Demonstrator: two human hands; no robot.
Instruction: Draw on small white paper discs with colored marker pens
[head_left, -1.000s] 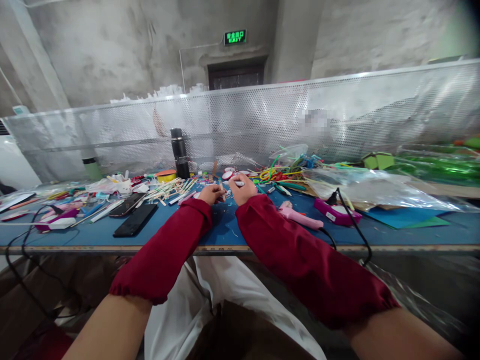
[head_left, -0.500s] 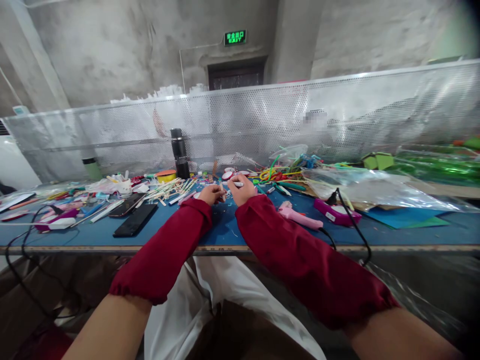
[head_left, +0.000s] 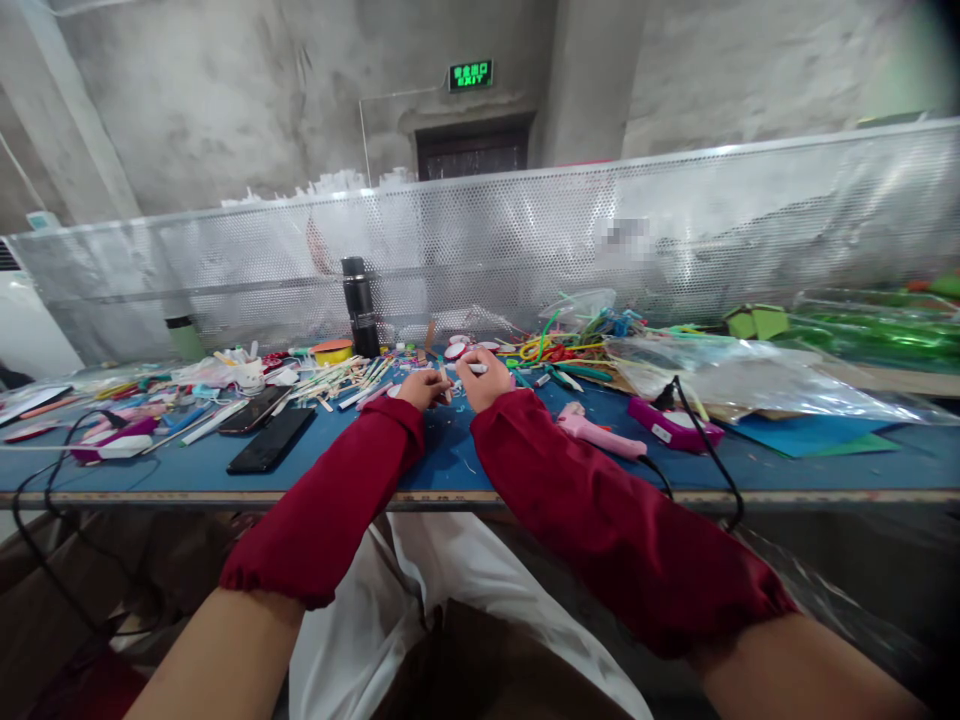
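My left hand (head_left: 424, 388) is closed in a pinch on a small pale stick (head_left: 447, 390), held just above the blue tabletop (head_left: 450, 460). Close beside it, my right hand (head_left: 489, 378) grips a white pen (head_left: 476, 368), its tip end pointing toward the stick. Whether the pen touches the stick is too small to tell. Both forearms wear dark red sleeves. Behind my hands lies a round red-and-white piece (head_left: 455, 351). To the left is a loose pile of pale sticks (head_left: 341, 380).
A black phone (head_left: 271, 440) and a black bottle (head_left: 361, 308) are on the left. On the right are a pink glue gun (head_left: 600, 434), a purple box with a cable (head_left: 673, 424), colourful pipe cleaners (head_left: 555, 345) and clear plastic film (head_left: 735, 375). A perforated metal screen (head_left: 510, 240) stands behind.
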